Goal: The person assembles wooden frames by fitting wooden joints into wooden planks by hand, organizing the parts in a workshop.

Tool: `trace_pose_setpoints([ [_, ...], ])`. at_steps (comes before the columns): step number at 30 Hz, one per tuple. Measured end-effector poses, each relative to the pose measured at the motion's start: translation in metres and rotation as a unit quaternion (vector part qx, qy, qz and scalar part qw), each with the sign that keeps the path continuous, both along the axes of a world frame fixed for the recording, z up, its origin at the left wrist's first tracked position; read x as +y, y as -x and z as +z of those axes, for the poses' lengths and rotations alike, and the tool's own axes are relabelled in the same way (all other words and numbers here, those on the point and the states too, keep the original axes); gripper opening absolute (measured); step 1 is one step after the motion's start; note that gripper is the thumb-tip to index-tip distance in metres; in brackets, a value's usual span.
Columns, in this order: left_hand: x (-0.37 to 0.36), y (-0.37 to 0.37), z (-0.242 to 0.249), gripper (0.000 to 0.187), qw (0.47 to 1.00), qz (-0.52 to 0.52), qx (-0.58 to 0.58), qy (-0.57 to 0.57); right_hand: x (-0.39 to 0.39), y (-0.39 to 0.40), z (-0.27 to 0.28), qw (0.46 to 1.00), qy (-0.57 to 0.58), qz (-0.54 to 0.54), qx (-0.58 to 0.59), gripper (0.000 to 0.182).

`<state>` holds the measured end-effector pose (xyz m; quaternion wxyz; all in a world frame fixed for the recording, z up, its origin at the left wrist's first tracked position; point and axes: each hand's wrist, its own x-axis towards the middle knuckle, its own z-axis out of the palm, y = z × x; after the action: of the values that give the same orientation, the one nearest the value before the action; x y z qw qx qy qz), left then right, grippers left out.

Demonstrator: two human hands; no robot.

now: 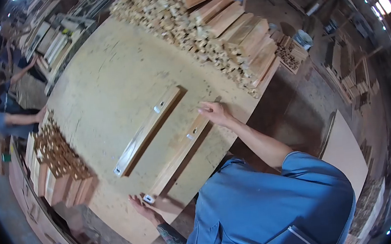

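Note:
Two long wooden strips lie roughly parallel and slanted on the large board-topped table. The farther strip (147, 134) has a small shiny metal piece near each end. The nearer strip (174, 164) carries similar metal pieces and casts a dark shadow on its right side. At its upper end is my right hand (216, 113), with thumb and fingers around the wood. My left hand (145, 209) is beside the lower end, fingers apart; whether they touch the wood is hard to see.
A tall stack of wooden strips (224, 28) lines the table's far right edge. Another stack, with holes in the strips' ends (60, 150), stands at the left edge. Beyond it a person (8, 110) reaches toward that stack. A pale panel (344, 154) leans at right.

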<state>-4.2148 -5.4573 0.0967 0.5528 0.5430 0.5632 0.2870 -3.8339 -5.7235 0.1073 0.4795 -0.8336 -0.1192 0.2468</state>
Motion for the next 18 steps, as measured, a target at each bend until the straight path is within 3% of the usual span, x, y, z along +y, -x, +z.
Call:
trace_pose_setpoints([
  [3,-0.012,-0.038,0.04,0.06,0.994,-0.04,0.034,-0.091,-0.016,-0.007,0.051,0.996,-0.03,-0.038,-0.071,0.047],
  [5,-0.013,-0.056,0.035,0.054,0.988,-0.072,0.014,-0.137,-0.041,-0.02,0.096,0.978,-0.104,-0.133,-0.123,0.039],
  [7,-0.043,-0.104,0.064,0.052,0.969,-0.154,0.044,-0.185,-0.073,-0.041,0.133,0.952,-0.091,-0.228,-0.185,0.03],
  [10,-0.096,-0.198,0.12,0.052,0.862,-0.349,0.026,-0.367,-0.122,-0.083,0.118,0.913,-0.095,-0.302,-0.255,0.037],
  [12,-0.133,-0.264,0.155,0.053,0.779,-0.443,-0.014,-0.443,-0.143,-0.106,0.087,0.81,0.141,-0.408,-0.396,0.049],
  [13,-0.154,-0.295,0.169,0.053,0.74,-0.479,-0.046,-0.47,-0.144,-0.112,0.071,0.81,0.137,-0.412,-0.395,0.049],
  [15,-0.199,-0.356,0.193,0.053,0.68,-0.507,-0.082,-0.523,-0.142,-0.116,0.039,0.876,0.014,-0.402,-0.265,0.06],
  [16,-0.217,-0.387,0.194,0.052,0.654,-0.512,-0.106,-0.547,-0.135,-0.113,0.023,0.855,0.021,-0.383,-0.349,0.062],
  [18,-0.249,-0.445,0.186,0.052,0.611,-0.498,-0.115,-0.605,-0.131,-0.11,0.023,0.861,0.008,-0.392,-0.324,0.063],
])
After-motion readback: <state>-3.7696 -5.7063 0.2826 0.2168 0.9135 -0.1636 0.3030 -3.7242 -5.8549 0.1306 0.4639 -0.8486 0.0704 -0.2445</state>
